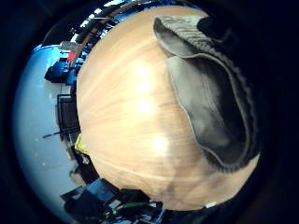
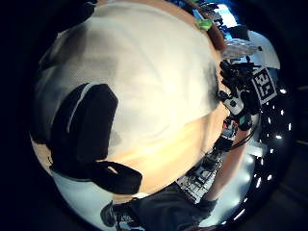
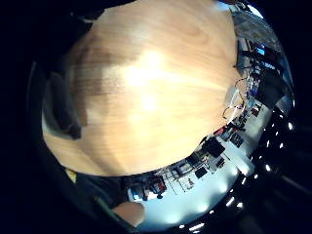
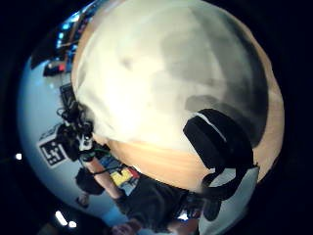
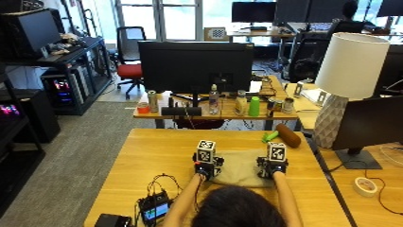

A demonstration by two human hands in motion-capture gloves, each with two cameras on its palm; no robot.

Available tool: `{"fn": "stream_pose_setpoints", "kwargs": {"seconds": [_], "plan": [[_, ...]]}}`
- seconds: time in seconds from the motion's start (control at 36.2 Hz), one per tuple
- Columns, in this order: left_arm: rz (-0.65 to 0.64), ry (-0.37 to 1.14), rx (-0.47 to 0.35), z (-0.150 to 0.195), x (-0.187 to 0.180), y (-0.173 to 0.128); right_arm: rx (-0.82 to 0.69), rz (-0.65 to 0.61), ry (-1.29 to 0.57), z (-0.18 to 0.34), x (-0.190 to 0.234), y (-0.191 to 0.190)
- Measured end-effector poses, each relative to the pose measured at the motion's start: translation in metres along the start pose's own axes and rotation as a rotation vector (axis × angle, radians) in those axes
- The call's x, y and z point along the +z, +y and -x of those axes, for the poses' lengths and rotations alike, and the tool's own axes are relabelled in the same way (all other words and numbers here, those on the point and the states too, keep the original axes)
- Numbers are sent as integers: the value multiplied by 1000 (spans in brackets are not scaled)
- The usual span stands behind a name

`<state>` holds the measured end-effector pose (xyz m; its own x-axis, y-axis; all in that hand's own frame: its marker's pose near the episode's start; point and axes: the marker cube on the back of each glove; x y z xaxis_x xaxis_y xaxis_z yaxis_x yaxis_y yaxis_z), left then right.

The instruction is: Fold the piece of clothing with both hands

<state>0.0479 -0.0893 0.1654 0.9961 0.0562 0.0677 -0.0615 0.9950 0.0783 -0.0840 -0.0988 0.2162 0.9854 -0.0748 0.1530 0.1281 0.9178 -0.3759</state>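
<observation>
- From my remote seat, the outside view shows the garment (image 5: 238,171), a beige-grey folded cloth, flat on the wooden table (image 5: 151,156) just in front of the person's head, nearer the table's near edge than its far one.
- The left hand (image 5: 206,169) sits at the garment's left edge and the right hand (image 5: 271,168) at its right edge, with the cloth stretched between them.
- I see the left hand gripping cloth: its little-finger-side view has a ribbed hem of the garment (image 1: 210,88) lifted close against the palm (the bare table fills the rest of that view).
- The left thumb (image 2: 89,127) lies dark across the pale cloth in the thumb-side view.
- The right thumb (image 4: 220,142) likewise lies over the cloth near its edge; I take it the right hand pinches the garment, though that view is too warped for me to be sure.
- Beyond the garment, at the table's far right corner, lies a brown roller (image 5: 288,135) with a green handle.
</observation>
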Motion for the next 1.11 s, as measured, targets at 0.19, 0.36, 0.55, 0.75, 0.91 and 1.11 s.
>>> {"fn": "stream_pose_setpoints", "kwargs": {"seconds": [0.19,0.36,0.55,0.75,0.91,1.11], "plan": [[195,32,-2,3,29,3,20,59,66,-1,17,-12],[336,19,-58,5,47,7,33,7,101,1,16,-16],[355,14,-65,3,42,8,-73,-125,70,14,14,-18],[312,20,-74,2,41,5,-42,-256,38,14,13,-17],[321,15,-57,2,40,7,-4,-276,36,12,15,-14],[377,18,-30,4,37,16,-23,-332,79,15,11,-17]]}}
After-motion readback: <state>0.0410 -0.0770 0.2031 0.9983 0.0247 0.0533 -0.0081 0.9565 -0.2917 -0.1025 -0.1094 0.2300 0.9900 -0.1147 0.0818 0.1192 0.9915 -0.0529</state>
